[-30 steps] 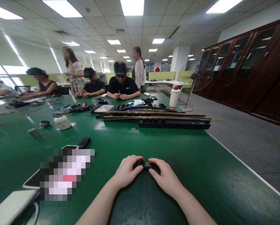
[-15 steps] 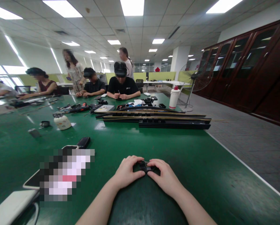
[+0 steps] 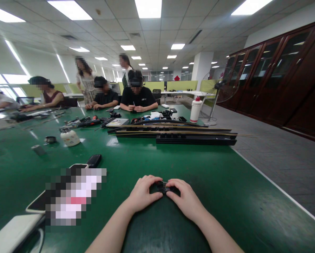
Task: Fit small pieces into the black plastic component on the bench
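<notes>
A small black part lies between my hands, low in the middle of the view above the green table. My left hand grips its left side between thumb and fingers. On the other side, my right hand holds it the same way, fingertips near those of the left. Its details are too small and dark to make out.
At the left are a pixelated phone, a black object, a white box and a patterned jar. Long black rails with thin rods lie ahead, near a white bottle. Several people are beyond.
Both hands stay in place around the black part, which looks slightly turned. In the background, one standing person has moved left and another slightly right.
</notes>
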The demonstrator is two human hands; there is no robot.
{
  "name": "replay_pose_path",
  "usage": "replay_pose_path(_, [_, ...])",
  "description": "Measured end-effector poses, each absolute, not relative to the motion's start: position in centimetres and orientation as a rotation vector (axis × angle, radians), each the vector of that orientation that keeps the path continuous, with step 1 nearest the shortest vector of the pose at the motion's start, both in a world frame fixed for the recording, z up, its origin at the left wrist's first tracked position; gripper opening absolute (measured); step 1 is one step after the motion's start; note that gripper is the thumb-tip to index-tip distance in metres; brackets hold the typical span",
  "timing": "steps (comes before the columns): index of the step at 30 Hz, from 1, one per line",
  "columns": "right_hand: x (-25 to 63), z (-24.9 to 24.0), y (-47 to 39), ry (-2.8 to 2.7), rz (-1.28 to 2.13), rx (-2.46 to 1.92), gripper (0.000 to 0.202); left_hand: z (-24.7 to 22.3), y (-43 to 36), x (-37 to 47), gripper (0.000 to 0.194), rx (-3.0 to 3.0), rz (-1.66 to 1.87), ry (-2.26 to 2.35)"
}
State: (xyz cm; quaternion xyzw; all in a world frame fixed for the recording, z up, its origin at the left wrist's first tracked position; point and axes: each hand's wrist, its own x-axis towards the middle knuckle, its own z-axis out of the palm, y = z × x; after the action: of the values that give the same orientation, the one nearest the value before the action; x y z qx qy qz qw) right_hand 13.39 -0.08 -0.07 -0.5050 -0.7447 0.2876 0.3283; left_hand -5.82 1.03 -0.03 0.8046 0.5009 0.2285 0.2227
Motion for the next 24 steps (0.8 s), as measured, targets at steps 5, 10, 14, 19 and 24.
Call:
replay_pose_path(5, [13.4,0.17,-0.01,-1.881,0.816,-1.301,0.015,-0.06,1.03,-5.86,0.042,2.213,0.639,1.383])
replay_pose_path(10, [13.55,0.1,0.12,-1.794,0.892,-1.279,0.018,0.0,1.04,-5.87,0.041,2.209,0.637,1.384])
replay_pose_path(14, [13.69,0.21,0.26,-1.74,0.948,-1.311,0.02,0.1,1.03,-5.85,0.041,2.216,0.63,1.386])
replay_pose_path(19, [13.88,0.36,0.48,-1.698,1.016,-1.321,0.02,0.24,0.97,-5.8,0.04,2.209,0.62,1.393])
replay_pose_path(24, [14.01,-0.24,0.92,-1.58,1.1,-1.232,0.021,0.27,0.94,-5.8,0.04,2.202,0.626,1.391])
